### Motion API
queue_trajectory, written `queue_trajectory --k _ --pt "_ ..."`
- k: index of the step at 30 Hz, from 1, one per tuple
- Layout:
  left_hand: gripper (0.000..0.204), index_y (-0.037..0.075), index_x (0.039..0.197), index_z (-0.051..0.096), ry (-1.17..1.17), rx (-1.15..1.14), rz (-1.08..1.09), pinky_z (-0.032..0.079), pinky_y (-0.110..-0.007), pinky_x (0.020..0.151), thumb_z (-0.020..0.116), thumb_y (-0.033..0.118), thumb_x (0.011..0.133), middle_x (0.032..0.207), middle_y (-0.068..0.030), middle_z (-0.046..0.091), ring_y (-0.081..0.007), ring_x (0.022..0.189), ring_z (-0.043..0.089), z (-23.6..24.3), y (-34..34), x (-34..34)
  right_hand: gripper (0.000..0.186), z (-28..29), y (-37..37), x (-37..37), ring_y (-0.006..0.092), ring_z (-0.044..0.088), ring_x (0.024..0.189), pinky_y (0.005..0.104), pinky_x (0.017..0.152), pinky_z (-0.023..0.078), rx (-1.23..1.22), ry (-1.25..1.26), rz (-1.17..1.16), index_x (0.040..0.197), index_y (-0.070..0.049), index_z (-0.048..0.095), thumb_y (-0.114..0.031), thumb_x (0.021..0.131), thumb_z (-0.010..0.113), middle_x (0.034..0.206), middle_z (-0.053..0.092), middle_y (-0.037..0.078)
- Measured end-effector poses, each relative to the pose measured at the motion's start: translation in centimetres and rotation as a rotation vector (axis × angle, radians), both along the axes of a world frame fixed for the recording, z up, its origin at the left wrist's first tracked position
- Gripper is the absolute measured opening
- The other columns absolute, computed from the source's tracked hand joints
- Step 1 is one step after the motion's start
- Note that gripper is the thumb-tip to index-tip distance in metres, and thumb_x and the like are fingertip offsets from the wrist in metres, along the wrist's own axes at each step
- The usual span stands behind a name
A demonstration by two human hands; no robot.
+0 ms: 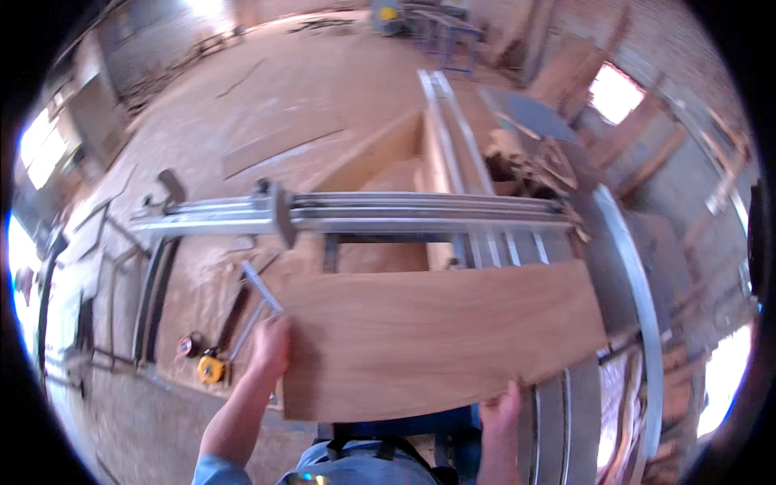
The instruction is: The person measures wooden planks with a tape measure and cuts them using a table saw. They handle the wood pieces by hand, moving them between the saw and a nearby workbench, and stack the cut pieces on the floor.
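Observation:
A wide brown wooden board (444, 339) lies crosswise in front of me, seemingly plywood. My left hand (272, 343) is closed on its left edge, fingers partly hidden. At the near edge, towards the right, my right hand (502, 406) grips the board from below, with some fingers out of sight under it. Just beyond the left hand is a metal try square or ruler (263, 287). Nearer to me on the left sit a yellow tape measure (211, 369) and a dark red-and-black tape measure (190, 345).
A long aluminium fence rail (404, 214) with a stop block (281, 214) crosses beyond the board. Two metal rails (457, 129) run away from it. Wood scraps (533, 162) are heaped at the right, near a long pale metal bar (630, 283). A flat panel (279, 149) lies on the floor.

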State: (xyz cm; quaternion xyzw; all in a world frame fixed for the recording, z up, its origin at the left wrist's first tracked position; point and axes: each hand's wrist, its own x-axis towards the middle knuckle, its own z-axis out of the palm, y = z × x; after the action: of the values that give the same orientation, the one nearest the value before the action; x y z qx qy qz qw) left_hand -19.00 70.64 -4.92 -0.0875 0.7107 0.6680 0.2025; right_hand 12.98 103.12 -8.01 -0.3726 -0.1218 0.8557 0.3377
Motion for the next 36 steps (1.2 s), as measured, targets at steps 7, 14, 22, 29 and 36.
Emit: queue_trajectory --k 7,14,22,29,36 --pt "0.023 -0.003 0.092 0.065 -0.138 -0.077 0.057 0.046 -0.037 0.060 0.057 0.016 0.083 0.078 -0.0099 0.063 -0.0211 0.067 0.060 -3.5 4.7 -7.5 0.043 -2.2 2.7 -3.3 0.0268 0.051 0.122 0.0458 0.094 0.049 -0.011 -0.038 0.059 0.133 -0.009 0.044 -0.036 0.099 0.044 0.133 0.052 0.010" --pt "0.019 -0.001 0.090 0.065 -0.208 -0.002 0.125 0.049 -0.039 0.061 0.059 0.016 0.083 0.077 -0.0092 0.063 -0.0220 0.066 0.062 -6.1 4.9 -13.3 0.044 -1.3 3.6 -7.7 0.0292 0.051 0.115 0.0467 0.092 0.047 0.058 -0.228 0.340 0.131 -0.008 0.043 -0.040 0.100 0.039 0.129 0.049 0.013" --pt "0.014 0.005 0.083 0.063 -0.144 -0.100 0.079 0.043 -0.034 0.061 0.060 0.018 0.083 0.071 -0.0027 0.054 -0.0159 0.065 0.051 -8.3 4.5 -15.7 0.053 -3.3 4.1 -9.0 0.0339 0.046 0.120 0.0547 0.097 0.042 0.042 -0.251 0.341 0.136 -0.002 0.034 -0.041 0.100 0.036 0.134 0.042 0.021" --pt "0.044 -0.001 0.126 0.049 0.697 -1.147 -0.287 0.041 -0.046 0.095 0.055 0.017 0.086 0.118 -0.0229 0.054 -0.0401 0.110 0.051 -4.2 5.6 -11.9 0.046 -0.2 4.8 -9.4 0.0339 0.067 0.089 0.0437 0.073 0.057 0.118 -0.463 0.516 0.124 0.004 0.042 -0.036 0.101 0.037 0.107 0.061 0.022" --pt "0.051 -0.004 0.120 0.050 1.310 -0.806 -0.638 0.038 -0.044 0.100 0.069 0.015 0.076 0.124 -0.0202 0.050 -0.0365 0.117 0.046 2.3 19.5 -13.3 0.043 -1.1 5.6 -9.2 0.0277 0.068 0.077 0.0376 0.060 0.057 0.109 -0.500 0.626 0.115 0.004 0.047 -0.035 0.102 0.033 0.095 0.064 0.021"
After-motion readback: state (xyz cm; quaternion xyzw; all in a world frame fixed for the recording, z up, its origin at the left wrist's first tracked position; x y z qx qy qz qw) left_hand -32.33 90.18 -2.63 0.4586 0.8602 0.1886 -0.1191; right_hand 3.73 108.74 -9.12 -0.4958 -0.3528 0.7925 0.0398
